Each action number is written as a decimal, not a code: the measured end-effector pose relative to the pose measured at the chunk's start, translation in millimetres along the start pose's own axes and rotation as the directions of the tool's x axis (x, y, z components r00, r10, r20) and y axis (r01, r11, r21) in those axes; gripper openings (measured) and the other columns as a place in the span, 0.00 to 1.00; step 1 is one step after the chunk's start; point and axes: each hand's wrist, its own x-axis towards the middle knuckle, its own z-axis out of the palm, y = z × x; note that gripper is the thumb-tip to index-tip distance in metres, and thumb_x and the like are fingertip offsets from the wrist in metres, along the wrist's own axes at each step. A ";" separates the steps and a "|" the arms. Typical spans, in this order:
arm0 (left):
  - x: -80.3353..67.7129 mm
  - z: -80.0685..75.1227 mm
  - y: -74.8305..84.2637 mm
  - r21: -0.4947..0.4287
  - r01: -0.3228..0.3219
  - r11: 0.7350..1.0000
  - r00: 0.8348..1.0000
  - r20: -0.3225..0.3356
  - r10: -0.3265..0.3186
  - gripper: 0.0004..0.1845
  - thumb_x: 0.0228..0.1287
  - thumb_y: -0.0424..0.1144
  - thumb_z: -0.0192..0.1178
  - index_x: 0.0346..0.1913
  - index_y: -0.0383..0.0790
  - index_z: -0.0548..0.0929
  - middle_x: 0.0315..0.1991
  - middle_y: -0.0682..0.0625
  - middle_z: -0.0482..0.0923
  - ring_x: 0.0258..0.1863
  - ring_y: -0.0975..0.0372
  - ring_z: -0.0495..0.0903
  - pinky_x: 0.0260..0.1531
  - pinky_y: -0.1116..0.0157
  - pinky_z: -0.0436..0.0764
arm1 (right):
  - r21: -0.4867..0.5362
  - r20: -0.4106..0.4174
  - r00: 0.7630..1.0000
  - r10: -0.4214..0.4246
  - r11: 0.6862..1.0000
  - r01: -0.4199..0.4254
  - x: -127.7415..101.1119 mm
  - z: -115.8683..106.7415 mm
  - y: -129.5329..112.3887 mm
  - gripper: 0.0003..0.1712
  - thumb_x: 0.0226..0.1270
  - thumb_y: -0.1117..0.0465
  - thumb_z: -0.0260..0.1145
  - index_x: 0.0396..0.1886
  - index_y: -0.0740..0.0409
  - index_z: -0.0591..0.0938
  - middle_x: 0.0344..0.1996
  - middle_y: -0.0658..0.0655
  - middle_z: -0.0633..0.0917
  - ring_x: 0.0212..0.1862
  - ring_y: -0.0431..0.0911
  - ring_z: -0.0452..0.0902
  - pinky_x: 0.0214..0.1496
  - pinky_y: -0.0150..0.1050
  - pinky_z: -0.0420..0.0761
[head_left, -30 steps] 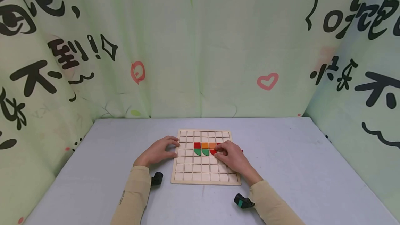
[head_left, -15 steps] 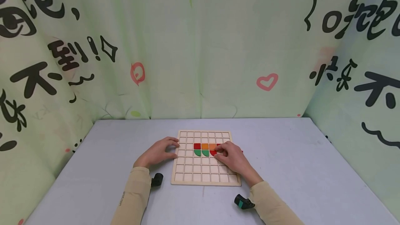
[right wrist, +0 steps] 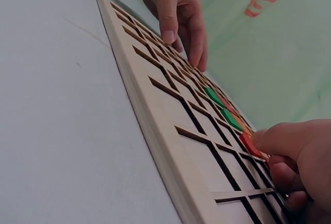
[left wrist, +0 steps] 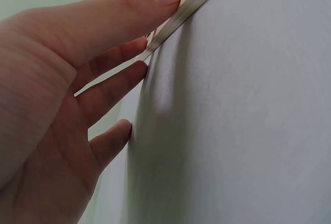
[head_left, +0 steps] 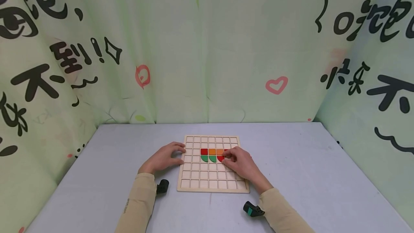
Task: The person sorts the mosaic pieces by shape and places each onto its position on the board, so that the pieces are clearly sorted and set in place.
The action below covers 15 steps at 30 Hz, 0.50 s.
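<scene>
Your left hand (head_left: 163, 158) rests on the left edge of the grid board (head_left: 207, 184), fingers relaxed, holding nothing. Your right hand (head_left: 240, 163) has curled fingertips on the red quarter piece (head_left: 220, 158) in the board's fourth row, just beside two green pieces (head_left: 208, 158). The board lies flat on the surface (head_left: 291, 175).

The grid board (head_left: 212, 164) lies in the middle of the table (head_left: 291, 168), a row of pieces (head_left: 212, 155) in its cells, the left hand (head_left: 162, 158) at its left edge, the right hand (head_left: 240, 163) on its right part.
</scene>
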 end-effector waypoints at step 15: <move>0.4 0.5 0.4 0.006 0.004 1.000 1.000 0.002 -0.004 0.19 0.52 0.41 0.67 0.49 0.43 0.80 0.60 0.54 0.69 0.64 0.57 0.65 0.64 0.57 0.66 | 0.133 0.025 0.988 0.153 0.979 -0.155 -3.2 -38.8 23.7 0.20 0.60 0.47 0.64 0.51 0.46 0.78 0.43 0.49 0.81 0.42 0.43 0.76 0.42 0.34 0.78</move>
